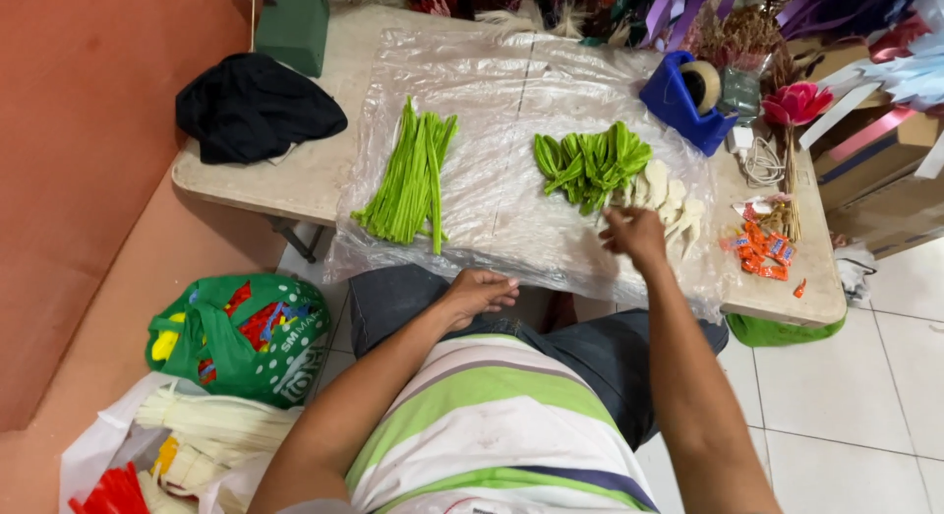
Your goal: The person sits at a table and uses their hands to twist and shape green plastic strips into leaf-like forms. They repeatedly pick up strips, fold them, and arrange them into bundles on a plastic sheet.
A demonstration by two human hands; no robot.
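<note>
Right hand: over the near right part of the surface, grip pinched at the near end of the cream leaf pieces; what sits between the fingertips too small to make out.
Left hand: off the surface, resting on the lap just below the near edge, fingers loosely curled, holding nothing visible.
Clear plastic sheet: spread across the middle of the surface, hanging over the near edge.
Green stems: bundled on the sheet, left of centre.
Green leaf pieces: heaped right of centre, touching the cream pieces.
Blue tape dispenser: toward the far right corner.
Black cloth: near the left edge.
Pink paper flower: right edge, stem partly hidden among clutter.
Orange packets: near right corner.
Green bag: on the floor, contents partly hidden.
White bag: cut off by the frame's lower edge.
</note>
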